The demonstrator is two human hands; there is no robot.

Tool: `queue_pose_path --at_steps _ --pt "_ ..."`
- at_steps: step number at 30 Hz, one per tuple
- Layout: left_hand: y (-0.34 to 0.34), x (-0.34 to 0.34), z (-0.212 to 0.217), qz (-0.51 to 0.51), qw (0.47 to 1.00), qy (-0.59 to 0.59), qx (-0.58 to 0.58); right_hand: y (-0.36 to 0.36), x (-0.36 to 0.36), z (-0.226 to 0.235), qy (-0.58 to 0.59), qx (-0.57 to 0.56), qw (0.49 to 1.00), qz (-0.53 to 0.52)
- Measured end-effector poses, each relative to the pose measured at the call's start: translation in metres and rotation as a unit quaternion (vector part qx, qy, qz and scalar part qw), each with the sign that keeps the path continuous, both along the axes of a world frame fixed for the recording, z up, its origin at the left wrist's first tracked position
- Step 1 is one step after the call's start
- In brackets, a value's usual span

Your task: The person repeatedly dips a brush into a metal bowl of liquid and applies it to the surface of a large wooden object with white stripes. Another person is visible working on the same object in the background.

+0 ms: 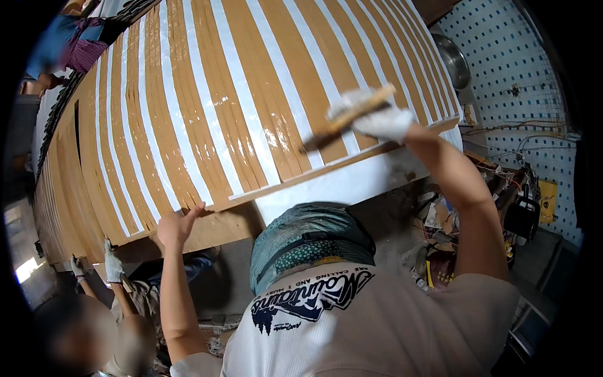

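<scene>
Right hand (382,123): gloved fingers closed around blurred tool (352,117), probably a brush
Left hand (177,227): at striped panel (245,94) edge, can't tell finger grip

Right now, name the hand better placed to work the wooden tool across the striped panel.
The right hand, I'd judge: gloved, it grips the wooden tool over the striped panel; the bare left hand is at its near edge.

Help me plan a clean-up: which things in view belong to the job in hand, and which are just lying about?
Apparently in the job:
- wooden-handled tool, in the gloved right hand
- brown sheeting with white strips, left hand at its near edge

Seemingly just lying about, at the right:
- loose scraps
- black item
- yellow sheet
</scene>
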State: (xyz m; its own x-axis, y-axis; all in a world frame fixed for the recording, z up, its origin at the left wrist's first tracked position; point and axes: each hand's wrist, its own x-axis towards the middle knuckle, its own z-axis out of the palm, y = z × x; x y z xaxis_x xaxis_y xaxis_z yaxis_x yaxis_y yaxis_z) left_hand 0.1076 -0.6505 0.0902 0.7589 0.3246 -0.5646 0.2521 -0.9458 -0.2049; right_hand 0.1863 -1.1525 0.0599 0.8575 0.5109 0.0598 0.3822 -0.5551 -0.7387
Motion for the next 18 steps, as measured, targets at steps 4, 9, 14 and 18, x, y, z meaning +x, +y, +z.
queue_pose_path --at_steps 4,9,14,18 --pt "0.001 -0.004 0.001 -0.018 1.000 -0.011 -0.009 0.035 0.011 0.009 -0.155 0.102 0.977 -0.106" --pt "0.002 -0.011 -0.004 -0.019 1.000 -0.007 0.016 0.041 -0.076 0.012 -0.158 -0.087 0.979 -0.094" --pt "0.012 -0.009 -0.011 -0.014 1.000 -0.005 0.018 0.010 -0.075 0.010 0.127 0.115 0.984 -0.040" --pt "0.011 -0.005 -0.010 -0.016 1.000 -0.022 -0.009 0.023 -0.045 0.007 -0.026 0.097 0.988 -0.118"
